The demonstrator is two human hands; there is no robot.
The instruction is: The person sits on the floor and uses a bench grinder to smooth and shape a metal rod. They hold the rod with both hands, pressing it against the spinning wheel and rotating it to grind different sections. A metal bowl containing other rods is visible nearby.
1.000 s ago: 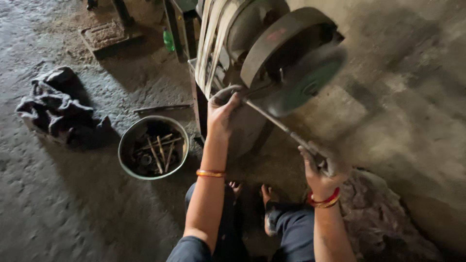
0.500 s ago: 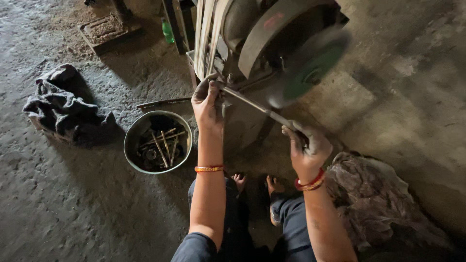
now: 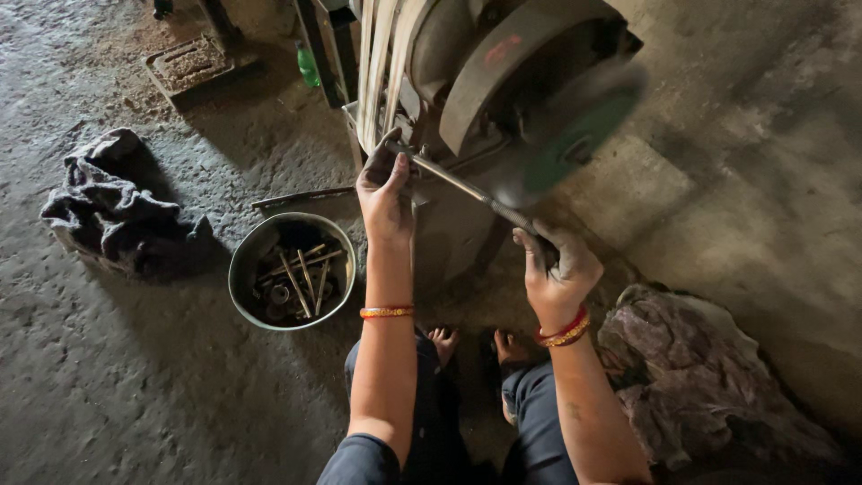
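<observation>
From the head camera, the left hand (image 3: 384, 190) is closed around one end of a long metal rod (image 3: 467, 189), and the right hand (image 3: 555, 268) grips its other end. The rod slants across the front of a grinding machine (image 3: 503, 81), just below its blurred green wheel (image 3: 575, 135); whether rod and wheel touch is unclear. On the concrete floor (image 3: 135, 395), left of the hands, stands a metal bowl (image 3: 244, 260) of bolts, with a dark rag (image 3: 112, 211) near the left edge
</observation>
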